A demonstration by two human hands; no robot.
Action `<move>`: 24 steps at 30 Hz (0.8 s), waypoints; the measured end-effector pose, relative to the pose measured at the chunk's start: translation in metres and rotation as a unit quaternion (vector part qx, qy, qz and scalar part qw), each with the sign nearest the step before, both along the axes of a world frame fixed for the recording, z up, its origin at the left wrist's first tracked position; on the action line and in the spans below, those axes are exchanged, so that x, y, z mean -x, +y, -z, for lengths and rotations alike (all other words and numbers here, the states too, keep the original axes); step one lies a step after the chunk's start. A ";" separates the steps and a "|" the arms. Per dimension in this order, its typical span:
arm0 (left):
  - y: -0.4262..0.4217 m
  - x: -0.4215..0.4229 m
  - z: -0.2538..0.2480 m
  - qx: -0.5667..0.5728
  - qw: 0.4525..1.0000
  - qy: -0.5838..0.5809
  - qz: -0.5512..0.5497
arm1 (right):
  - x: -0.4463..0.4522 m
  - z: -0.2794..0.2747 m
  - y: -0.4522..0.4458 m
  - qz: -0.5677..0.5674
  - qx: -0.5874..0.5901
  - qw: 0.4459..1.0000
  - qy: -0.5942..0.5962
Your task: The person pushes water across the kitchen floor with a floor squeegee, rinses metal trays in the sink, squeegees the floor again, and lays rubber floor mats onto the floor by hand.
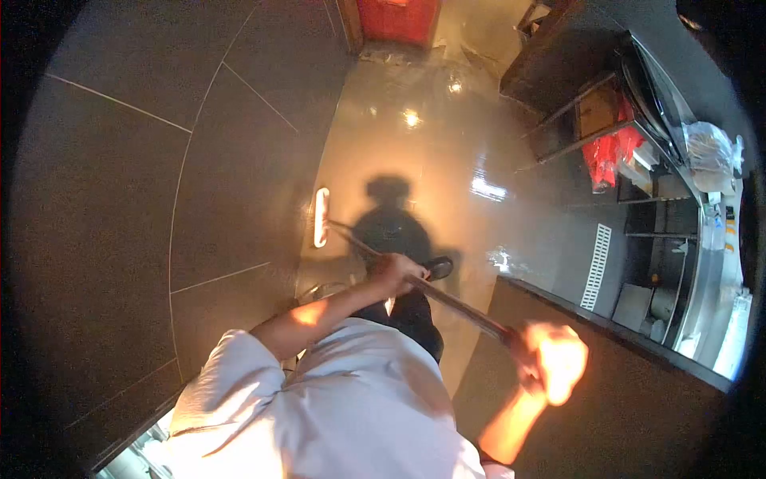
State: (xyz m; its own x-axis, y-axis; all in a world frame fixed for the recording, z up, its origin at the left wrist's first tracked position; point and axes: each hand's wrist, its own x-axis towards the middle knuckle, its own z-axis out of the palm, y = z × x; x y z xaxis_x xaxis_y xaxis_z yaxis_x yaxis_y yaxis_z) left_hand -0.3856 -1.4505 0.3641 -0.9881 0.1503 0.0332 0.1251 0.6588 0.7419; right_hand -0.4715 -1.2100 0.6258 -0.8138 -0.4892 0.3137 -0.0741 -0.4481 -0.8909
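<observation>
Working beside a dark tiled wall lined with pale joints at far left, dressed in a white short-sleeved top and dark trousers. Holding a long-handled floor tool aslant across the body, with its pale bar-shaped head low by the foot of that wall, too washed out to tell as brush or squeegee. Casting a dark shadow of head and shoulders onto a glossy floor flecked with reflected light, below a red panel at the far end. Gripping the middle of the pole in the left hand, fingers wrapped around it, just left of a dark shoe. Clenching the right hand, bleached by strong warm light, around the upper part of the same pole, farther right. Facing, at right, a white slotted grating in the floor, then open shelving with a red bundle, and at far right a clear plastic bag.
</observation>
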 end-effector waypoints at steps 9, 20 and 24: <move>0.040 -0.006 0.090 -0.097 0.993 0.069 0.009 | -0.044 -0.009 -0.042 0.061 -0.170 0.982 0.052; 0.092 0.087 -0.059 -0.143 0.979 0.090 0.109 | -0.021 -0.091 0.015 -0.017 -0.168 0.959 0.227; 0.031 0.086 -0.014 -0.043 0.991 0.118 0.040 | 0.004 -0.044 0.033 0.000 -0.126 0.990 0.071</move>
